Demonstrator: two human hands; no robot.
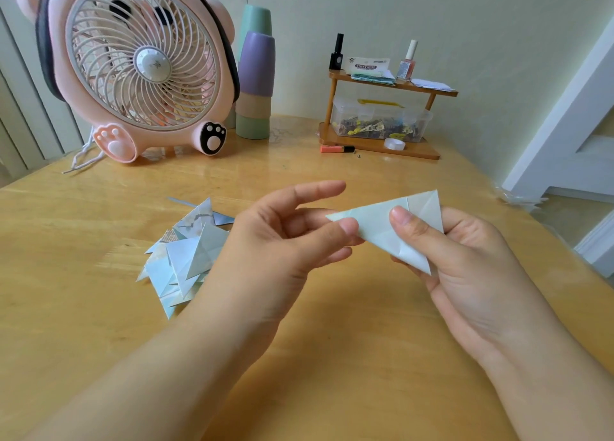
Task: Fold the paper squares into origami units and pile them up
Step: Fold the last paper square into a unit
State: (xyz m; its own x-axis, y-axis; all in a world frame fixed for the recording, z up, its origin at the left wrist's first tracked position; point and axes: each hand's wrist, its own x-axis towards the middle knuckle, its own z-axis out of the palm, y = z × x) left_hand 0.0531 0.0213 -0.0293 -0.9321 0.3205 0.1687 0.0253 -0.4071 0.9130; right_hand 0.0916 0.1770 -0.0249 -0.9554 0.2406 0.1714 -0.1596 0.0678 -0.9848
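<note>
2 bare hands work above the wooden table [332, 357], sharing 1 folded paper unit [392, 227], a pale blue-white triangle held in the air between them. The right hand [465, 264] sits palm-up and cupped under the unit's right half, its thumb pressed flat on the top face and its fingers behind the paper, so this hand grips the piece. The left hand [282, 237] comes in from the left with the back of the hand toward the camera; its thumb tip and a finger beneath pinch the unit's pointed left corner, while the index finger is stretched out straight above, clear of the paper. Both forearms reach in from the bottom edge and converge toward the centre. To the left of the left hand, and partly hidden by it, 1 pile of folded units [186, 254] lies on the table; the pieces overlap too much to count exactly. At the back stand 1 pink desk fan [133, 65], 1 stack of cups [254, 84] in 4 visible colour bands, and 1 small wooden shelf [382, 144] carrying 2 nail polish bottles [407, 63], 1 clear box [378, 121] and 1 roll of tape [394, 144].
</note>
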